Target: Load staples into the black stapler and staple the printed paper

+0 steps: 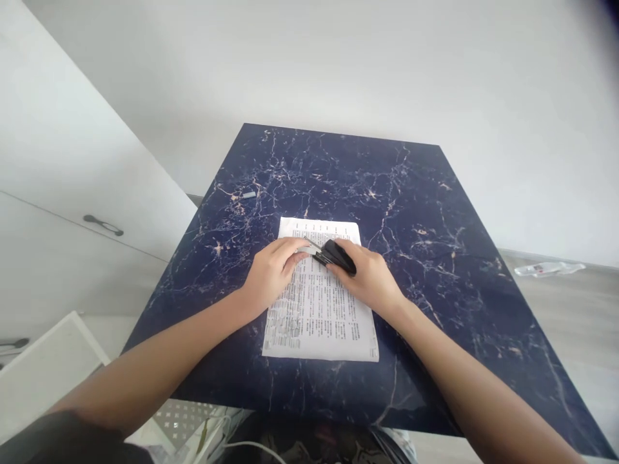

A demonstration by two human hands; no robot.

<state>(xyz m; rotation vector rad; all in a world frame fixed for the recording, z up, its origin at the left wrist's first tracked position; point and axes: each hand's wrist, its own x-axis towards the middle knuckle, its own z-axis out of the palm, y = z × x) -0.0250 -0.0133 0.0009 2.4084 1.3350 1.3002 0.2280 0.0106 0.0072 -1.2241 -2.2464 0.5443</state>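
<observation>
A black stapler (340, 255) is gripped in my right hand (363, 267), its jaws spread apart and pointing left. My left hand (271, 270) pinches a small silvery strip of staples (305, 249) at the stapler's opened front end. Whether the strip sits inside the stapler's channel I cannot tell, as my fingers cover part of it. Both hands are over a sheet of printed paper (333, 345), which lies flat with its lines of text running lengthwise.
The dark blue marble-patterned table (411, 206) stands against a white wall. On its left part lies a small grey block (249, 194). A white cabinet with a dark handle (103, 225) is at left. Clear plastic packaging (549, 268) lies beyond the table's right edge.
</observation>
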